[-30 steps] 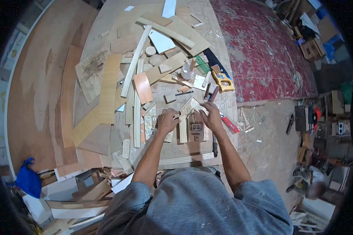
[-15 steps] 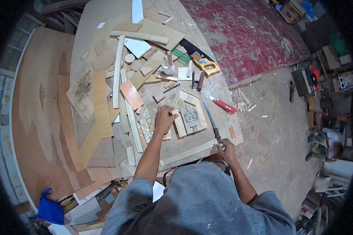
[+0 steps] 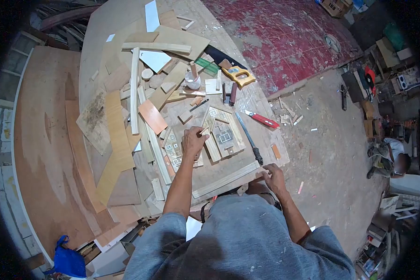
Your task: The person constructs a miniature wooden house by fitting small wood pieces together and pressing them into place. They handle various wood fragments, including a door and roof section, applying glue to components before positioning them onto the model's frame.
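Observation:
My left hand [image 3: 193, 142] is closed in a pinch on what looks like a small piece of wood [image 3: 204, 131], mostly hidden by the fingers. Just right of it lies a small wooden house model [image 3: 225, 135] with a pale roof edge and white-framed windows. Another model piece with little windows [image 3: 174, 147] is partly covered by my left hand and wrist. My right hand [image 3: 274, 178] is at the table's front right edge, fingers loosely apart and holding nothing. A file [image 3: 247, 133] with a dark handle lies on the table, its handle end close to my right fingertips.
A red utility knife [image 3: 262, 119] and a yellow-handled saw [image 3: 239, 75] lie on the right side. A white glue pot [image 3: 192, 80] stands among wood offcuts. A long strip [image 3: 226, 179] runs along the front edge. Another person [image 3: 394, 158] is far right.
My right hand has let go of the file and drawn slightly away; the file now lies on the table. My left hand stays beside the house model. The view has shifted a little.

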### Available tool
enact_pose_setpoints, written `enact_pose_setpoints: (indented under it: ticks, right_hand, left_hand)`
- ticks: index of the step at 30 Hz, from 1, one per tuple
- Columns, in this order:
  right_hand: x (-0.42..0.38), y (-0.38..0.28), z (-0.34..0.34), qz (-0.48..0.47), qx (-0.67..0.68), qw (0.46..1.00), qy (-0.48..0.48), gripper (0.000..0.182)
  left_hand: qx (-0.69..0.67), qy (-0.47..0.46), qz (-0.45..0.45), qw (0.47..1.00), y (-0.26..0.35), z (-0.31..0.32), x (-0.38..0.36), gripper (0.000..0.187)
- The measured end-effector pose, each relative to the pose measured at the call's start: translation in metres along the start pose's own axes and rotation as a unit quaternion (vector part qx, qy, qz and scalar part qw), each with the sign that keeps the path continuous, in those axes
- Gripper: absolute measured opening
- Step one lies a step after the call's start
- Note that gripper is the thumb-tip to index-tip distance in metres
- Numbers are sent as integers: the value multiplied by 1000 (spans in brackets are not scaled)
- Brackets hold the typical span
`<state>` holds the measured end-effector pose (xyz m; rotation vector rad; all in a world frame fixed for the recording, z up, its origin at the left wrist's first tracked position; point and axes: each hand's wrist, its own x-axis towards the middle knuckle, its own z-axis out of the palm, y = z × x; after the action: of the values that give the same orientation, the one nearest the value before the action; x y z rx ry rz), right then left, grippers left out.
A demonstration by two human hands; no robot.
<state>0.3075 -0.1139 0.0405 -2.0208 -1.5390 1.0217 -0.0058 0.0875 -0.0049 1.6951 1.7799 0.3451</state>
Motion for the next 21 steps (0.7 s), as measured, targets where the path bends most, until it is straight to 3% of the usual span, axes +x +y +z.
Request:
enact_pose_setpoints:
  ticks: [16,21]
  right_hand:
    - [-6,17,-19,-53,-42,998,2,23]
    - [1,23,-39,-88,-53,995,-5,23]
  left_hand:
    - [-4,-9,-27,1000,1,-2,-3,42]
    - [-7,0,-102,995,4,-3,-6,43]
